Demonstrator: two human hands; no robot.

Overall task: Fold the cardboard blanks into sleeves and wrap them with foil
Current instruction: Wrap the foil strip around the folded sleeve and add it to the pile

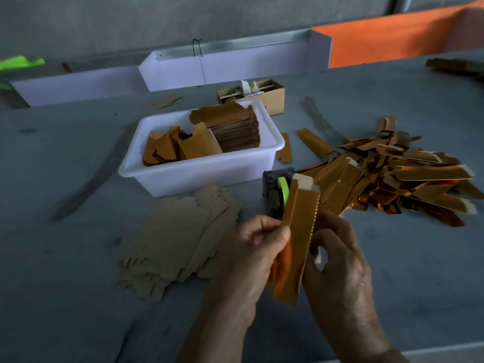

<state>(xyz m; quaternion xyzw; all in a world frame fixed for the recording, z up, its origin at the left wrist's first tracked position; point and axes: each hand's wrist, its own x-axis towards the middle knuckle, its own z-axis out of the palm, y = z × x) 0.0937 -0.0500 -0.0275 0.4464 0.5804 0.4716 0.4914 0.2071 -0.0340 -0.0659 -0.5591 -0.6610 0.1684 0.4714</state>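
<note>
Nearest the camera, both hands are holding one sleeve (pixel 298 242) upright above the table (pixel 78 297), its white-edged top end pointing away from the person. The left hand (pixel 251 255) is gripping the sleeve's left edge, thumb pressing across the front near the middle and the other fingers curling in behind. The right hand (pixel 337 255) is curling round the right edge from behind, thumb and forefinger bending toward each other close to the sleeve; whether the fingertips are actually pinching the edge is hard to tell, since the sleeve is hiding them. A bright orange strip is showing between the left palm and the sleeve's lower part.

Just left of the hands, a fanned pile of flat blanks (pixel 180 237) is lying on the table. Directly behind the sleeve, a dark tape dispenser (pixel 275 192) with a green roll is standing, partly covered by the sleeve's top. To its right, a heap of wrapped sleeves (pixel 398 179) is spreading across the table, some glinting coppery.

Farther back, a white tub (pixel 201 169) is holding a tall stack of brown pieces at its right end and looser orange-brown ones leaning at its left. Behind the tub a small box (pixel 272 98) is sitting, and beyond it white troughs (pixel 230 66) are running along the table's far edge.
</note>
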